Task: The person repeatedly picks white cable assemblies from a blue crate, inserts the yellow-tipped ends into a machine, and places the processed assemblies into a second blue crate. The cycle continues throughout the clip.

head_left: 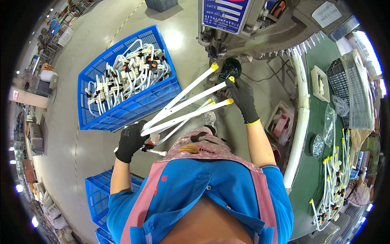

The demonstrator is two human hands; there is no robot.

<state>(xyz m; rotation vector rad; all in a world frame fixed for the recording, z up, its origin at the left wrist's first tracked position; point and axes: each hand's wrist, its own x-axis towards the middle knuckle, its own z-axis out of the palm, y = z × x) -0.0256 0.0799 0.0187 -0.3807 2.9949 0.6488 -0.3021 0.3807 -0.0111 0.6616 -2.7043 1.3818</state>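
Observation:
A folding frame of white tubes [178, 116] with yellow end caps stretches between my gloved hands. My left hand [132, 140], in a black glove, is closed round the end where the tubes come together. Black and orange fittings [149, 145] hang just beside it. My right hand [242, 99], also black-gloved, pinches the middle tube near its yellow cap. Another tube's yellow cap [214, 67] lies right under the head of a riveting machine [243, 38]; whether they touch, I cannot tell. A third capped tube [219, 104] fans out below my right hand.
A blue crate [130, 110] full of similar white frames stands at the left; more blue crates [95, 195] sit lower left. On the right, a green table [302, 179] bears more frames [335, 183], a bowl of rivets [317, 145] and a white tray [320, 83].

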